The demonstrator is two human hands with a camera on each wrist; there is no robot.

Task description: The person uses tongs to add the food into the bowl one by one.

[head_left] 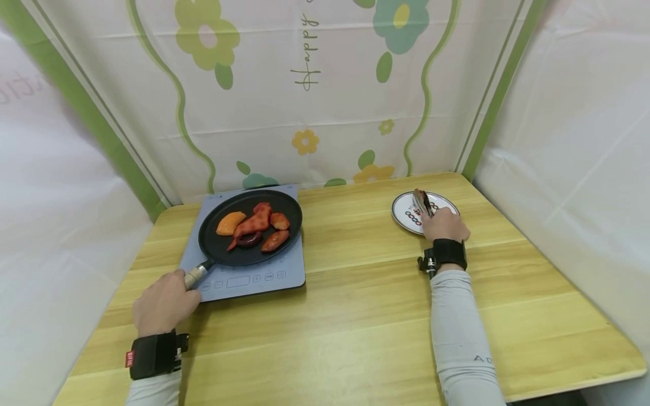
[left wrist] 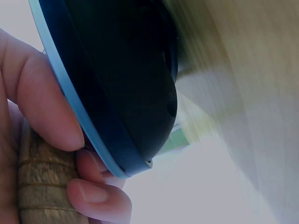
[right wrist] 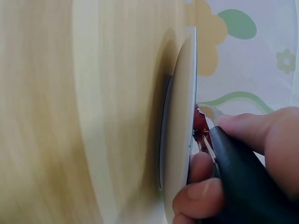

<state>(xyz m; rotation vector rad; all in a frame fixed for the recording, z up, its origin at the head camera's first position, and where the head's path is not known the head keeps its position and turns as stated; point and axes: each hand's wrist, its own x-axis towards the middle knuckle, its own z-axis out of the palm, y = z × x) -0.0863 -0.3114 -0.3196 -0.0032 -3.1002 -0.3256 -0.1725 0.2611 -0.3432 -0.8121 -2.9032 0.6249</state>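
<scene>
My left hand [head_left: 165, 301] grips the wooden handle [head_left: 197, 274] of a black frying pan [head_left: 238, 202]. In the left wrist view, its fingers curl round the ridged handle beside the cooker's edge. Several toy-like foods lie in the pan: a spotted reddish piece [head_left: 253, 224], an orange-yellow piece [head_left: 231, 223], a dark sausage ring [head_left: 250, 239] and browned pieces. My right hand [head_left: 447, 226] holds metal-tipped tongs [head_left: 422, 202] with a dark handle [right wrist: 243, 177] over a small white plate [head_left: 403, 210]. A dark red food piece [right wrist: 200, 121] sits at the tongs' tips, against the plate.
The pan stands on a flat grey-blue induction cooker [head_left: 291, 276] at the left of the wooden table [head_left: 345, 316]. A flowered curtain [head_left: 335, 113] hangs behind the table, with white sheets [head_left: 584, 141] at both sides. Bare wood lies between cooker and plate.
</scene>
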